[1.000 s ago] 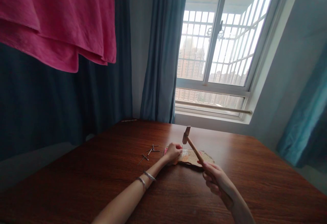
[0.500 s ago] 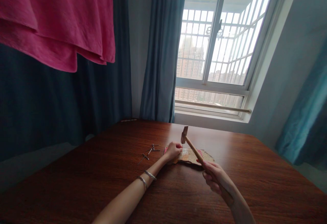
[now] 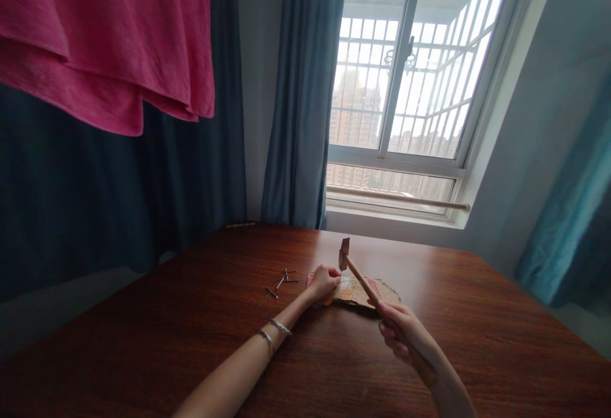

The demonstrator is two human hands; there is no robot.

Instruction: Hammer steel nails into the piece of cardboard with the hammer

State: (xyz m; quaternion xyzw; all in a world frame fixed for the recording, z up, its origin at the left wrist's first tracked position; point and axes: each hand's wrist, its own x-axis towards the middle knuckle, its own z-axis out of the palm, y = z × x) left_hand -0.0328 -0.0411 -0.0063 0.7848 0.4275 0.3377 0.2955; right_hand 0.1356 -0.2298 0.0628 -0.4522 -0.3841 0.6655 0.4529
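Note:
My right hand (image 3: pixel 403 332) is wrapped around the handle of a small wooden hammer (image 3: pixel 361 280), which tilts up and away to the left. Its head is right over a thin nail (image 3: pixel 340 273), seemingly touching the top. Pinched at the fingertips of my left hand (image 3: pixel 325 280), the nail stands about upright on a piece of cardboard (image 3: pixel 356 291). The cardboard has a ragged edge, pink and orange patches and many small marks; my left hand rests at its left end and partly hides it.
Several loose nails (image 3: pixel 279 281) lie on the brown wooden table (image 3: pixel 305 354), left of the cardboard. A pink towel (image 3: pixel 119 55) hangs at upper left before dark blue curtains (image 3: pixel 191 182). Behind the table is a barred window (image 3: pixel 401 87).
The hammer head has dropped slightly toward the nail. My left hand and the cardboard have stayed in place.

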